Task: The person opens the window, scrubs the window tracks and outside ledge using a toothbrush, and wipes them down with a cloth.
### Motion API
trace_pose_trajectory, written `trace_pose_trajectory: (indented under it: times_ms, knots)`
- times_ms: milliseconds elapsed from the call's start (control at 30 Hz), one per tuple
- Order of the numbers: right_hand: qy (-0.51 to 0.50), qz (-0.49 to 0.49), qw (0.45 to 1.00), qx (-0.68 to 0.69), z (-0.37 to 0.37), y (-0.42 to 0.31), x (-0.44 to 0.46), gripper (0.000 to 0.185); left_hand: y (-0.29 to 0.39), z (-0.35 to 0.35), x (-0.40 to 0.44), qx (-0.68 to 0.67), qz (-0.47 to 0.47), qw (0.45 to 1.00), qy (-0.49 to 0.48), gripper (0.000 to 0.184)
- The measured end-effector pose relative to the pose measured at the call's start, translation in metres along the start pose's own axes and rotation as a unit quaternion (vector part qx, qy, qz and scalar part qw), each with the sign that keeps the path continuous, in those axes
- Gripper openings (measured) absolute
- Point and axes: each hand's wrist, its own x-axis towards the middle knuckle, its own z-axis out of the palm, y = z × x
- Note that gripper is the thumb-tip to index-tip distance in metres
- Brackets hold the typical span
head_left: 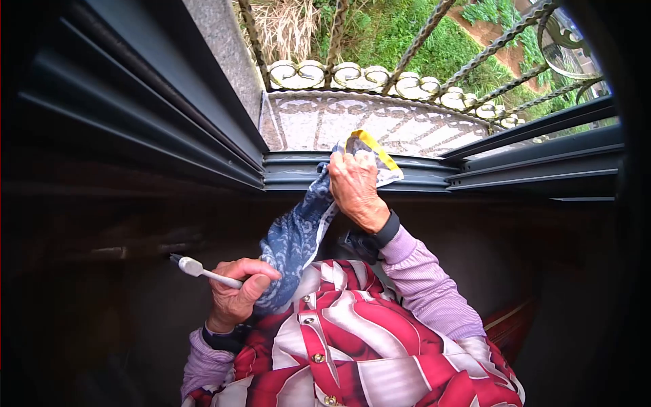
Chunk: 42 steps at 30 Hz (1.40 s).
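Observation:
A blue patterned cloth (293, 236) with a white and yellow end stretches from the window frame down to my lap. My right hand (356, 186) grips its upper part, fingers bunched, over the dark metal window track (291, 171). Low on the left, my left hand (237, 288) is closed around a small brush (193, 266) with a white handle and a dark tip pointing left. The fingers of that hand also touch the lower end of the cloth, though whether they pinch it I cannot tell.
Dark sliding window frames stand at the left (163, 102) and right (542, 163). Beyond the track lies a pale stone sill (319, 125), then a twisted metal railing (407, 51) with scrolls. Greenery shows below outside. The area under the window is very dark.

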Motion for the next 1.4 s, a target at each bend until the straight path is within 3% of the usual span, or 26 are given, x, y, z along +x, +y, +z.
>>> trace_pose_trajectory:
  times_ms: [67, 133, 233, 333, 400, 433, 633, 900, 1000, 1100, 1200, 1267, 1333, 1400]
  knots:
    - [0.010, 0.054, 0.994, 0.090, 0.012, 0.009, 0.005, 0.015, 0.001, -0.002, -0.002, 0.003, 0.002, 1.000, 0.008, 0.019]
    - [0.013, 0.171, 0.938, 0.302, -0.002, 0.021, 0.005, 0.014, 0.001, -0.007, -0.003, 0.006, 0.008, 1.000, 0.011, 0.019]
    - [0.024, 0.096, 0.918, 0.384, -0.035, 0.013, 0.011, 0.012, 0.002, -0.009, -0.006, 0.016, -0.001, 1.000, 0.017, 0.019]
    - [0.036, -0.059, 0.913, 0.402, -0.017, -0.014, 0.023, 0.018, 0.003, -0.007, -0.006, 0.006, 0.003, 1.000, 0.025, 0.019]
    - [-0.071, -0.123, 0.899, 0.414, -0.002, -0.037, 0.032, 0.028, 0.004, -0.006, -0.009, 0.007, 0.007, 0.999, 0.035, 0.020]
    - [-0.065, -0.143, 0.935, 0.318, 0.023, -0.046, 0.029, 0.034, 0.004, -0.007, -0.011, 0.014, 0.007, 0.999, 0.040, 0.020]
    - [-0.078, -0.098, 0.963, 0.240, 0.014, -0.056, 0.026, 0.035, -0.005, -0.009, -0.017, 0.018, -0.009, 0.997, 0.069, 0.023]
    - [0.006, -0.094, 0.990, 0.103, 0.014, -0.036, 0.010, 0.034, -0.007, -0.009, -0.010, 0.014, -0.001, 0.996, 0.085, 0.025]
    - [-0.029, -0.072, 0.982, 0.171, -0.008, -0.023, -0.004, 0.050, -0.008, -0.012, -0.010, 0.011, -0.029, 0.996, 0.083, 0.026]
    - [-0.020, -0.107, 0.986, 0.129, -0.002, -0.012, -0.013, 0.053, -0.010, -0.012, -0.004, 0.011, -0.008, 0.997, 0.080, 0.026]
    - [-0.059, -0.130, 0.959, 0.244, -0.002, 0.000, -0.006, 0.050, -0.014, -0.011, 0.000, 0.008, 0.005, 0.996, 0.090, 0.026]
    - [-0.060, -0.045, 0.915, 0.395, -0.005, 0.017, 0.001, 0.029, -0.017, -0.011, 0.003, 0.004, 0.000, 0.997, 0.073, 0.026]
    - [-0.009, 0.011, 0.916, 0.401, -0.018, 0.033, -0.001, 0.020, -0.015, -0.011, 0.008, -0.005, -0.013, 0.999, 0.051, 0.026]
    - [0.068, 0.075, 0.951, 0.292, -0.054, 0.044, -0.005, 0.018, -0.013, -0.007, 0.015, -0.020, 0.010, 0.999, 0.034, 0.025]
